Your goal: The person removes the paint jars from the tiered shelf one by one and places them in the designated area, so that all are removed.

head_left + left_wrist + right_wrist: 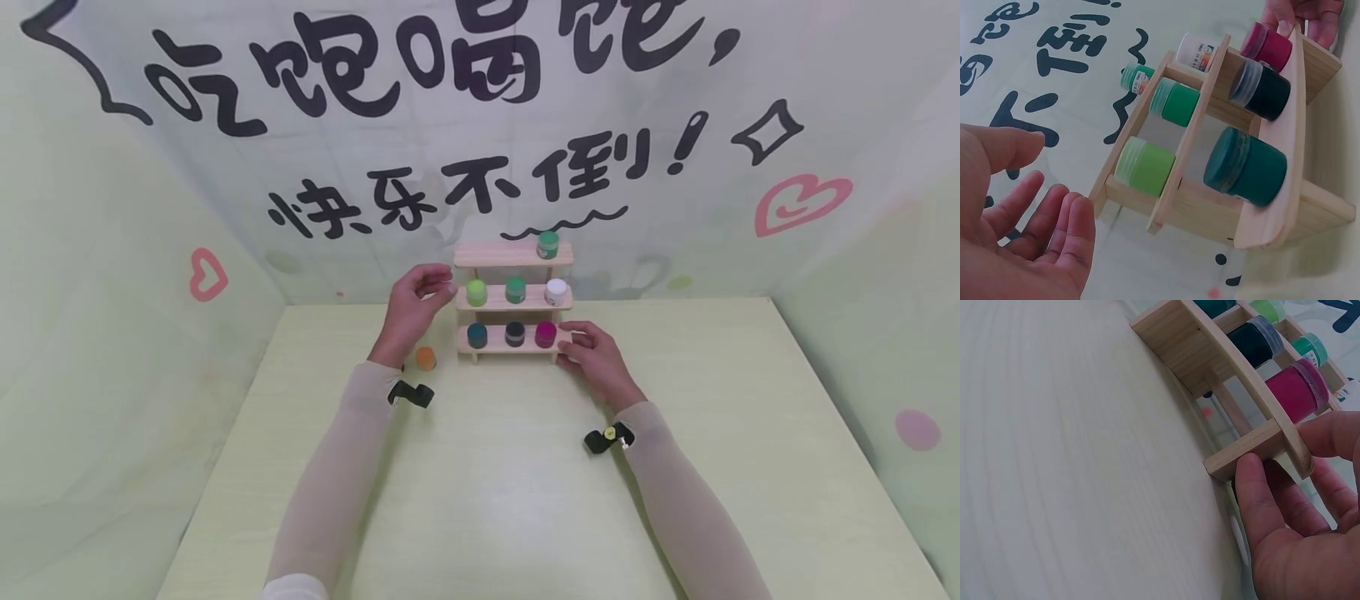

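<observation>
A three-tier wooden rack (pixel 495 255) stands at the back of the table, holding small paint jars. One green jar (pixel 548 245) sits on its top tier. Across the middle tier are a light green jar (pixel 1145 167), a second green jar (pixel 515 289) and a white jar (pixel 556 291). The bottom tier bears a teal jar (pixel 1245 166), a near-black jar (pixel 1255 341) and a magenta jar (pixel 1298 391). My left hand (pixel 416 308), fingers loosely bent around nothing, is beside the rack's left end. With thumb and fingers, my right hand (pixel 597 360) grips the bottom tier's right end.
An orange jar (pixel 426 358) stands on the pale table (pixel 495 483), left of the rack and close to my left wrist. Behind the rack hangs a printed cloth (pixel 420 167) with large black characters. Similar cloth encloses both sides.
</observation>
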Demonstrator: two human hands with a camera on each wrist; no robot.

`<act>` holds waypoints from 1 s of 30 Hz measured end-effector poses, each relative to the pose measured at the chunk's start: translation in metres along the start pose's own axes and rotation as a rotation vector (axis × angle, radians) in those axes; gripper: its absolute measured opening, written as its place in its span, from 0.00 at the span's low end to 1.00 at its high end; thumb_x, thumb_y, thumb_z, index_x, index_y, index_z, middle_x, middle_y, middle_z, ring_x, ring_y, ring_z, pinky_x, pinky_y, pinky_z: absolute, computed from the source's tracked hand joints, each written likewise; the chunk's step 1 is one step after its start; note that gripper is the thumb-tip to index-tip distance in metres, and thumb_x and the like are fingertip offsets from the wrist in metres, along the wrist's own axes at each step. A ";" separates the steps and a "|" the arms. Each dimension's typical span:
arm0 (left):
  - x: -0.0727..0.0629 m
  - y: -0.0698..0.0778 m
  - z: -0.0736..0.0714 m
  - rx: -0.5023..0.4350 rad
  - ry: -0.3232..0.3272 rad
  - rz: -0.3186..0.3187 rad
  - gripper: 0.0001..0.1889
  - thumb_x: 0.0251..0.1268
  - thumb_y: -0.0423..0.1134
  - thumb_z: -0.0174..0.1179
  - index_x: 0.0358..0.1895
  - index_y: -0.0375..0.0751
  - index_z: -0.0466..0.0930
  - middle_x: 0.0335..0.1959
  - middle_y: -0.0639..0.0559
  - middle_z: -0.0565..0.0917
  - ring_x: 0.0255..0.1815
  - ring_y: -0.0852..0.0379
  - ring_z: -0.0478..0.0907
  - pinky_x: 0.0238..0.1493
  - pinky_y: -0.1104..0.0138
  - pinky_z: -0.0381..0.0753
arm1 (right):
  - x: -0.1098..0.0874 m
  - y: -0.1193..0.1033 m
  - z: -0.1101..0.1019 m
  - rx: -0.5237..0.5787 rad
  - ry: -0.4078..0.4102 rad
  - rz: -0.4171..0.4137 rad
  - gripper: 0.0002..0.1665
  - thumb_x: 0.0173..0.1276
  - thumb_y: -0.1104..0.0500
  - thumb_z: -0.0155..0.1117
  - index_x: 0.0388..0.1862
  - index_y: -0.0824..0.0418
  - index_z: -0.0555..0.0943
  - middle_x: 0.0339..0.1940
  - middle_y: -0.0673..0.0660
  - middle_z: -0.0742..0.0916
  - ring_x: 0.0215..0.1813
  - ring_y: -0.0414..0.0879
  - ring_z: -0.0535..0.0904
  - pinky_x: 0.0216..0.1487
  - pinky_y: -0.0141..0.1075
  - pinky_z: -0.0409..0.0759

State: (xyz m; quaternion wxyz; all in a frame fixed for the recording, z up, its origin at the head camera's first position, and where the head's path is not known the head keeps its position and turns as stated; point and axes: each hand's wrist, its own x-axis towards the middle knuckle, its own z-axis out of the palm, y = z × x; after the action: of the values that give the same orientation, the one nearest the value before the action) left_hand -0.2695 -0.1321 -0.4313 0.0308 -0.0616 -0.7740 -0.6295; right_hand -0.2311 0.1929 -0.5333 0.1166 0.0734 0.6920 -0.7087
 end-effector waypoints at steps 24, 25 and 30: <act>0.043 0.034 0.052 0.039 -0.057 0.030 0.20 0.69 0.38 0.72 0.61 0.41 0.83 0.56 0.47 0.86 0.57 0.53 0.83 0.65 0.64 0.84 | 0.000 0.000 0.000 0.010 0.010 0.012 0.24 0.78 0.64 0.63 0.71 0.59 0.75 0.52 0.55 0.85 0.51 0.41 0.85 0.57 0.35 0.89; 0.045 0.035 0.054 0.042 -0.056 0.028 0.20 0.69 0.38 0.72 0.61 0.41 0.83 0.56 0.47 0.86 0.57 0.53 0.84 0.65 0.65 0.84 | 0.000 0.000 0.000 0.010 0.009 0.012 0.24 0.78 0.64 0.63 0.71 0.59 0.75 0.52 0.55 0.84 0.51 0.41 0.85 0.57 0.35 0.89; 0.052 0.041 0.066 0.056 -0.051 0.048 0.20 0.69 0.39 0.72 0.61 0.39 0.83 0.55 0.47 0.87 0.55 0.53 0.84 0.63 0.66 0.84 | 0.000 0.000 0.000 0.012 0.002 0.009 0.25 0.79 0.64 0.63 0.72 0.60 0.74 0.50 0.53 0.85 0.50 0.40 0.86 0.57 0.35 0.89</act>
State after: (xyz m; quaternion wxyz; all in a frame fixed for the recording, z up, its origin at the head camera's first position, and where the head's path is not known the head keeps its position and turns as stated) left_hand -0.3135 -0.0563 -0.3981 0.0280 -0.0953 -0.7900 -0.6050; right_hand -0.2313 0.1930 -0.5338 0.1188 0.0777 0.6876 -0.7121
